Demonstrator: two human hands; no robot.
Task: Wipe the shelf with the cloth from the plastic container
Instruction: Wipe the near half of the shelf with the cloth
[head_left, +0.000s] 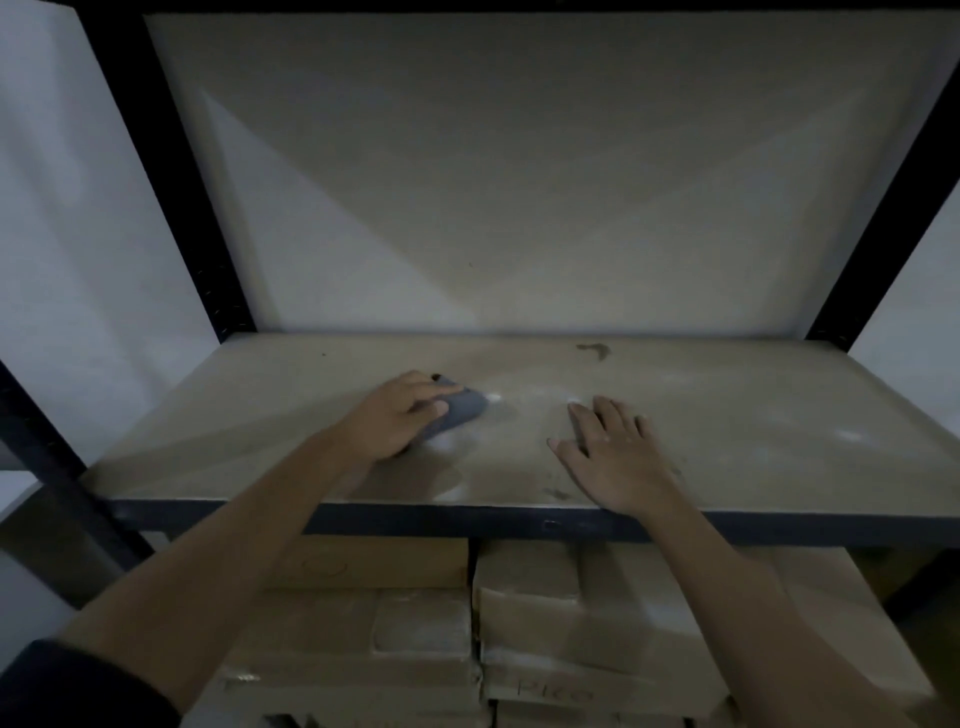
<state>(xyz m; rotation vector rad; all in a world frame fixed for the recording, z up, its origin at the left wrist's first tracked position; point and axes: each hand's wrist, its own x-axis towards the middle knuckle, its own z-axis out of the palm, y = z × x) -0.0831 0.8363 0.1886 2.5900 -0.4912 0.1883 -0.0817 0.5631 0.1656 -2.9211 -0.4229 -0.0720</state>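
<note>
The shelf (753, 415) is a pale beige board with a dark front rail (415, 517), carried between dark posts (171, 171) at its back corners. The cloth (460, 408), grey and bunched, lies on the shelf left of its middle, about halfway between front rail and back edge. The left hand (397, 415) rests over the cloth's near end, its fingers curled round it and its thumb on top, holding it down against the shelf. The right hand (615, 457) lies flat on the shelf right of the middle and closer to the front rail, palm down, fingers straight and spread, holding nothing; it is well apart from the cloth. The surface between the hands and around the cloth shows pale glossy patches. A dark curved stain (595, 351) sits near the shelf's back edge, right of middle, and fainter dark smudges (558, 492) lie near the front rail, just left of the right wrist. Under the shelf, brown boxes (545, 623) are stacked side by side. A dark sleeve (62, 686) covers the left upper arm, below the shelf.
</note>
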